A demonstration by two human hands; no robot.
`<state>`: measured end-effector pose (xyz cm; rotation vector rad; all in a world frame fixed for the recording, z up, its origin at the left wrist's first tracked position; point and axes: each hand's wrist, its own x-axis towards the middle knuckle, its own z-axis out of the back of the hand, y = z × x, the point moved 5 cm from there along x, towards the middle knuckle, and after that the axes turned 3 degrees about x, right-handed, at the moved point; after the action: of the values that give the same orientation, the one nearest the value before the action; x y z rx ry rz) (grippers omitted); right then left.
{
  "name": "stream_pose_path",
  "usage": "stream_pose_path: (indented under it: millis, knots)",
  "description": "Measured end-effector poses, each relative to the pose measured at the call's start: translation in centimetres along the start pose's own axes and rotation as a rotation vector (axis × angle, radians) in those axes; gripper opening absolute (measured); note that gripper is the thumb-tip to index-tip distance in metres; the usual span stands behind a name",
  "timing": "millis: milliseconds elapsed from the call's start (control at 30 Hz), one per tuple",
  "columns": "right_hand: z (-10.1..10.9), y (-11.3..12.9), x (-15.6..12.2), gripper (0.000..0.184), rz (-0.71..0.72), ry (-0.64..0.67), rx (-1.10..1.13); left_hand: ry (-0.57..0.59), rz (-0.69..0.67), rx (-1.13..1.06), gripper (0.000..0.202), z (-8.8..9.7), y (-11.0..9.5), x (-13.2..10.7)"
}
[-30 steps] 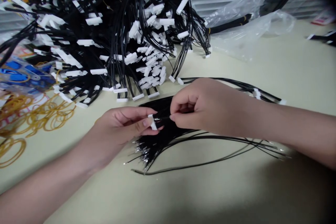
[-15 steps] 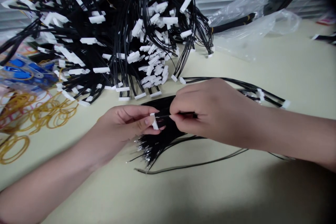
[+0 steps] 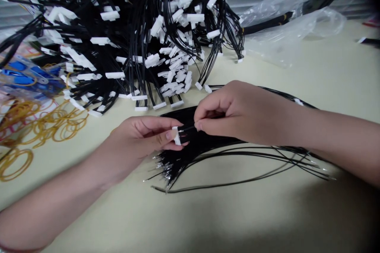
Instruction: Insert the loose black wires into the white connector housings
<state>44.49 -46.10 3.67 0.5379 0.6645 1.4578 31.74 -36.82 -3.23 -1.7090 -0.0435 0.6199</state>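
My left hand (image 3: 142, 136) pinches a small white connector housing (image 3: 176, 135) between thumb and fingers. My right hand (image 3: 237, 112) is closed in a pinch on a thin black wire (image 3: 187, 128) whose end meets the connector. Under both hands lies a loose bundle of black wires (image 3: 184, 158) with bare metal terminals fanned toward me on the pale table (image 3: 208, 221). More black wires trail off to the right beneath my right forearm.
A big heap of black wire harnesses with white connectors (image 3: 133, 35) fills the back left. Yellow rubber bands (image 3: 35, 126) lie at the left beside blue packaging (image 3: 23, 77). A clear plastic bag (image 3: 291, 31) sits at the back right.
My right hand shifted slightly up and left, staying pinched on the wire at the connector. The left hand has barely moved. The camera tilted a little.
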Motion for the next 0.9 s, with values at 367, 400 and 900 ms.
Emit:
stream_pose_path:
  millis: [367,400,900]
  knots:
    - [0.0,0.3,0.0,0.016,0.024,-0.05,-0.099,0.023,-0.009,-0.031,0.018,-0.2,-0.2,-0.1]
    - [0.0,0.6,-0.1,0.016,0.071,-0.074,-0.154,0.029,-0.009,-0.041,0.018,-0.3,-0.3,-0.1]
    - [-0.3,1.1,-0.4,0.017,0.097,-0.07,-0.207,0.043,-0.016,-0.02,0.019,-0.5,-0.3,0.1]
